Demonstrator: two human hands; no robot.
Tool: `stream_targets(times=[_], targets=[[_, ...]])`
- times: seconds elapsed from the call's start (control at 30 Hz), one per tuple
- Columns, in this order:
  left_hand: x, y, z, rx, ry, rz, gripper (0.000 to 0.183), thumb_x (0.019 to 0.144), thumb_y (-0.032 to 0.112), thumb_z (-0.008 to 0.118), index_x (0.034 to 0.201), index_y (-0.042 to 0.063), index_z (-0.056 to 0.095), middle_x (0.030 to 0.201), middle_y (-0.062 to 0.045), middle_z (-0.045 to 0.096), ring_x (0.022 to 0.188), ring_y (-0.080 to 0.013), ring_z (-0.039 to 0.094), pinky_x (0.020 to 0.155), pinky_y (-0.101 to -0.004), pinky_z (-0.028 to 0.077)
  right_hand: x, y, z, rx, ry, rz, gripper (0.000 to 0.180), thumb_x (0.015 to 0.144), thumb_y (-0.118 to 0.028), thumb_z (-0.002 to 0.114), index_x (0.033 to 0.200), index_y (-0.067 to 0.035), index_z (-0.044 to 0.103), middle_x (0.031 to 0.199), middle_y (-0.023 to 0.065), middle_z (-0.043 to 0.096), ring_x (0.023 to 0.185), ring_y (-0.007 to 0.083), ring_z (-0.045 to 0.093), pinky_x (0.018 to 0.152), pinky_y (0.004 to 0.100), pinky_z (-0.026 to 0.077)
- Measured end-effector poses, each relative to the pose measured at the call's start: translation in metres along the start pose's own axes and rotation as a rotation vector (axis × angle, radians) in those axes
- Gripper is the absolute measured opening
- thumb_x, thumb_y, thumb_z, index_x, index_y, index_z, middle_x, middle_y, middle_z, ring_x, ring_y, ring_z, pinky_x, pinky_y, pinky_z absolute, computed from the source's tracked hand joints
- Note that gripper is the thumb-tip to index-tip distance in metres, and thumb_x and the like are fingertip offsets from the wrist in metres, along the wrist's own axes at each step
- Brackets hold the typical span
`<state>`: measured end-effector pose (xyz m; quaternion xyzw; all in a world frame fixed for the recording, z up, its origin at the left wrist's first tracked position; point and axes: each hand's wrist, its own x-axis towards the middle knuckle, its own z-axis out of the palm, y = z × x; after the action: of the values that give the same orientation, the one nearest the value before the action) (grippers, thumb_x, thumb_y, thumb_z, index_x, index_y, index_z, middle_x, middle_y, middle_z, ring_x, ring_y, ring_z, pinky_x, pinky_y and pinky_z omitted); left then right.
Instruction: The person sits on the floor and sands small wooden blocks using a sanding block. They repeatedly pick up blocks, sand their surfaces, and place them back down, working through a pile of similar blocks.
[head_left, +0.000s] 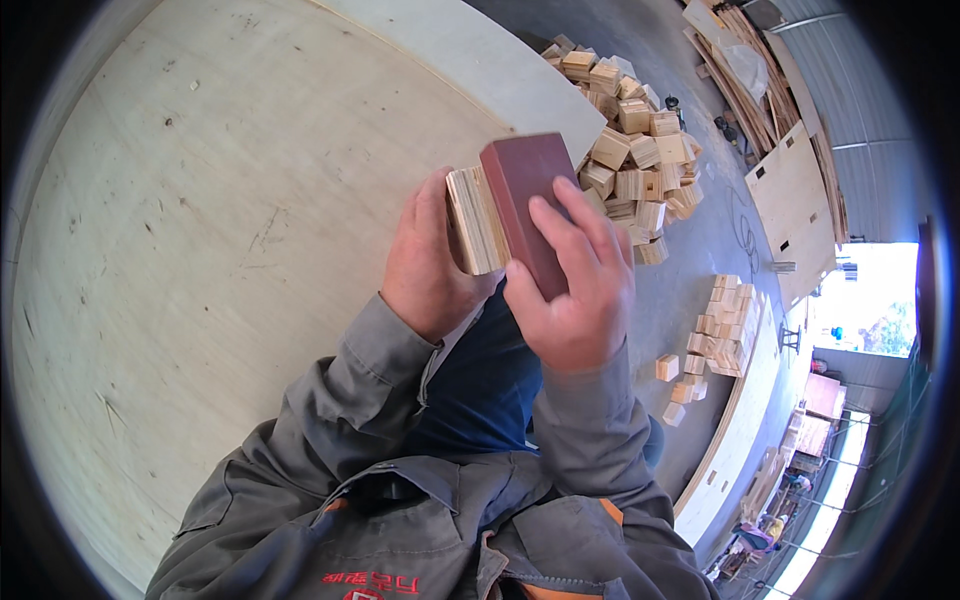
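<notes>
My left hand (427, 262) grips a plywood block (480, 220), its layered edge facing up towards me. Against the block's right side lies a dark red rectangular sanding block (531, 210), which my right hand (577, 285) holds with the fingers spread over its top face and the thumb at its lower left edge. The two blocks touch along one side. Both hands are raised in front of my body, beside the edge of a large pale plywood sheet (225, 225). My left palm and the block's underside are hidden.
A heap of plywood blocks (634, 116) lies on the concrete floor (720, 225) at right. Further down stand stacked blocks (726, 322) with several loose ones beside them. Wooden boards (787, 195) lean on the far wall, and a person (761, 532) is in the distance.
</notes>
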<state>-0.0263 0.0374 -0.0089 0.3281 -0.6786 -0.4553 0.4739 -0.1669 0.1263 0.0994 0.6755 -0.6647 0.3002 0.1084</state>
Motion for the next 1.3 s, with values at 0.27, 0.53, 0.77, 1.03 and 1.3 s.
stream_targets(times=[0.27,0.53,0.77,1.03,1.3], targets=[[0.001,0.0,0.0,-0.028,0.002,-0.016,0.105,0.078,0.009,0.1,0.165,-0.005,0.044,0.145,-0.029,0.065,0.134,-0.0502,0.066,0.113,-0.0531,0.058,0.024,0.01,0.022,-0.034,0.015,0.041,0.057,0.082,-0.015,0.089,0.139,-0.01,0.083,0.154,0.0143,0.073,0.122,0.0403,0.071,0.105,0.051,0.06],[0.0,0.009,-0.004,0.149,0.019,0.07,0.105,0.078,0.01,0.1,0.165,-0.005,0.045,0.145,-0.03,0.066,0.133,-0.0513,0.067,0.113,-0.0537,0.059,-0.044,-0.018,-0.03,0.023,-0.088,0.053,0.066,0.079,-0.009,0.091,0.144,-0.007,0.079,0.164,0.0191,0.066,0.124,0.0411,0.069,0.109,0.052,0.059],[0.001,0.007,-0.002,0.037,0.007,-0.005,0.103,0.078,0.009,0.099,0.164,-0.003,0.046,0.144,-0.028,0.066,0.131,-0.0505,0.067,0.112,-0.0527,0.059,-0.032,-0.016,-0.024,0.017,-0.061,0.048,0.064,0.077,-0.009,0.091,0.14,-0.009,0.081,0.16,0.0176,0.069,0.123,0.0402,0.07,0.107,0.0507,0.06],[0.003,0.009,-0.005,-0.043,-0.039,-0.069,0.098,0.079,0.007,0.096,0.163,-0.003,0.047,0.143,-0.029,0.066,0.132,-0.0505,0.067,0.112,-0.0528,0.058,0.032,0.02,0.028,-0.03,0.017,0.011,0.06,0.08,-0.013,0.089,0.139,-0.01,0.082,0.156,0.0156,0.073,0.122,0.0412,0.072,0.107,0.0517,0.06],[-0.001,0.007,-0.002,0.09,0.019,0.052,0.103,0.079,0.008,0.098,0.166,-0.003,0.044,0.145,-0.03,0.065,0.134,-0.0513,0.066,0.113,-0.0536,0.058,-0.023,-0.006,-0.019,0.013,-0.049,0.025,0.064,0.08,-0.009,0.088,0.142,-0.009,0.078,0.159,0.0186,0.07,0.122,0.042,0.071,0.107,0.052,0.059]])
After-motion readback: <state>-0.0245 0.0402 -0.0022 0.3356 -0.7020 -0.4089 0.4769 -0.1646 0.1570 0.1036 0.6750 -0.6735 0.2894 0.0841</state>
